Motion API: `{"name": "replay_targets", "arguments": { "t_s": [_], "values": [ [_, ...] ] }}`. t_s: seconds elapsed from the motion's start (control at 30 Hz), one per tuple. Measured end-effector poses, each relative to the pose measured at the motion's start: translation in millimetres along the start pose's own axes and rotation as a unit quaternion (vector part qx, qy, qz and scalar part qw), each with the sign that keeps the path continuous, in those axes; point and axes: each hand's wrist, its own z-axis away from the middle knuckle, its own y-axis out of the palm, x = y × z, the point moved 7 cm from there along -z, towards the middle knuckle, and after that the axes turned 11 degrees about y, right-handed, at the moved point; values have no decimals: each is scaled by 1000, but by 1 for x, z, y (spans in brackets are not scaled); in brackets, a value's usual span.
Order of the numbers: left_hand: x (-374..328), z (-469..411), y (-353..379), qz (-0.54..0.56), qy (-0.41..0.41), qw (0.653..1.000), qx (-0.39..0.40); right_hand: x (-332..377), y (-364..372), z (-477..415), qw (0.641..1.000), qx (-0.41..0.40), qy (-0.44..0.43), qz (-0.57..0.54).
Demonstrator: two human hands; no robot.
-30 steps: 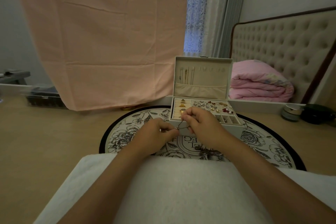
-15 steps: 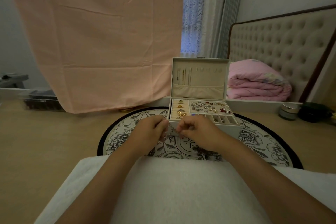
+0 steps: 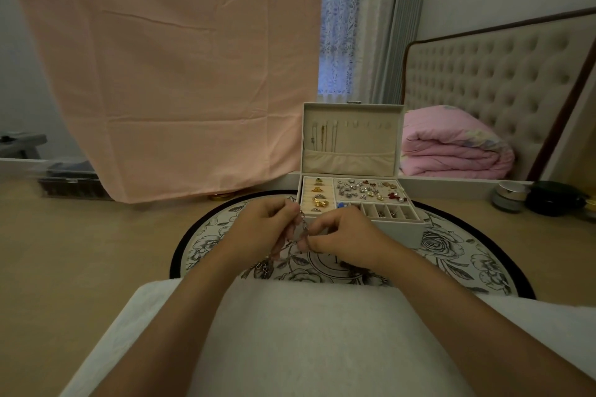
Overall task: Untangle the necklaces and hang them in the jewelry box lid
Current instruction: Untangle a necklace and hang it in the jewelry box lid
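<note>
A tangle of thin silver necklace chains (image 3: 303, 233) is held just in front of the open jewelry box (image 3: 400, 230). My left hand (image 3: 263, 229) pinches the chains from the left and my right hand (image 3: 343, 237) pinches them from the right. A loop of chain hangs down below my left hand. The box lid (image 3: 353, 138) stands upright, with a few chains hanging from its hooks at the left. Rings and earrings fill the box's tray.
The box sits on a round floral mat (image 3: 451, 255) on the wooden floor. A white cushion (image 3: 306, 332) lies across my lap. A pink curtain (image 3: 167, 74) hangs behind, a folded pink quilt (image 3: 451, 145) on the bed at right, small jars (image 3: 509, 196) far right.
My hands with the chains have dropped a little lower and nearer to me, away from the box's tray. The camera view has shifted slightly.
</note>
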Motion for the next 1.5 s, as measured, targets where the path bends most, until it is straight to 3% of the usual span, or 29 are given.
{"name": "replay_targets", "arguments": {
  "t_s": [0.17,0.3,0.4,0.53,0.77,0.97,1.13,1.27,1.33,1.4,1.47,1.5],
  "values": [
    [17,1,-3,-41,-33,999,6,-9,-6,-3,990,-11,14,141],
    [23,0,-11,-52,-17,998,-40,-6,-20,0,974,-81,-4,211],
    [20,0,-9,22,-14,998,-65,-7,-29,-1,982,-95,-5,162],
    [21,2,-5,157,-71,982,-74,-8,-36,-4,991,-83,2,101],
    [16,2,-27,-22,0,987,-159,-1,-43,1,977,-106,-7,187],
    [27,7,-37,-118,9,966,-231,-20,-23,4,977,49,102,179],
    [37,18,-66,-219,-26,928,-301,-28,-33,0,971,36,99,214],
    [60,15,-70,-321,-91,907,-258,-21,-36,-3,980,-9,70,188],
    [74,14,-65,-373,-147,898,-182,-21,-31,-3,983,-8,60,173],
    [80,15,-59,-452,-180,868,-99,-19,-26,-3,986,-6,50,157],
    [70,11,-53,-502,-143,849,-79,-17,-24,-3,991,-5,40,128],
    [61,8,-46,-492,-100,861,-82,-15,-22,-2,993,-1,36,117]
  ]
}}
